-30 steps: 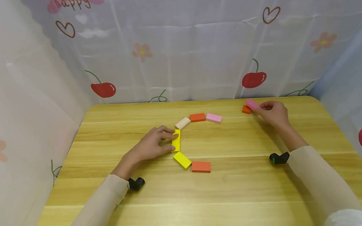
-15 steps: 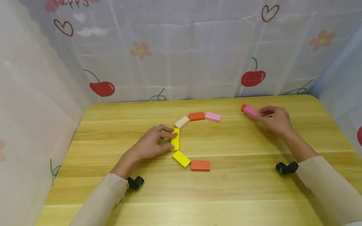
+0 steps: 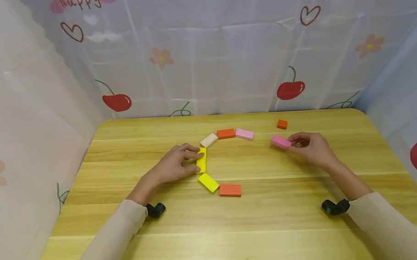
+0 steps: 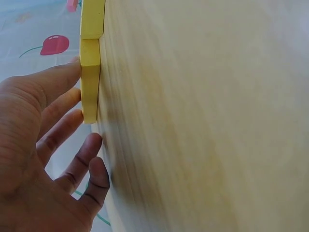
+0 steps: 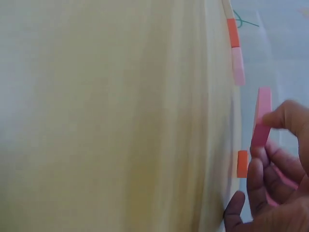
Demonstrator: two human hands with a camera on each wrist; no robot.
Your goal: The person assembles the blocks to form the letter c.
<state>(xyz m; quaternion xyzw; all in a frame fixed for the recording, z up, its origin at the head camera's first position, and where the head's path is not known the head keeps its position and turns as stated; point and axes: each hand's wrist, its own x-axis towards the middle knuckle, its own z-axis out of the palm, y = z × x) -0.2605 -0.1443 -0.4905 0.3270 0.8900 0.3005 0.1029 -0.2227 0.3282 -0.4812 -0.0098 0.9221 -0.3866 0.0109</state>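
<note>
In the head view my left hand [image 3: 174, 164] rests its thumb and fingertips on a yellow block [image 3: 202, 160]. The left wrist view shows the thumb and fingertips touching one face of that yellow block [image 4: 90, 82], end to end with a second yellow block [image 4: 92, 19]. My right hand [image 3: 312, 149] pinches a pink block [image 3: 281, 142] between thumb and fingers. From the right wrist, this pink block [image 5: 261, 116] appears raised off the table. A small orange-red block [image 3: 282, 124] lies alone just behind it.
Beyond the left hand, a curved row continues with a cream block [image 3: 209, 140], a red block [image 3: 226, 134] and a light pink block [image 3: 244, 134]. Nearer are the second yellow block [image 3: 209, 183] and an orange-red block [image 3: 230, 190]. Printed curtains [image 3: 220, 53] border the wooden table [image 3: 196, 253].
My right hand has drawn the pink block left and nearer, away from the lone orange-red block, which now shows fully. The left hand keeps its place on the yellow block.
</note>
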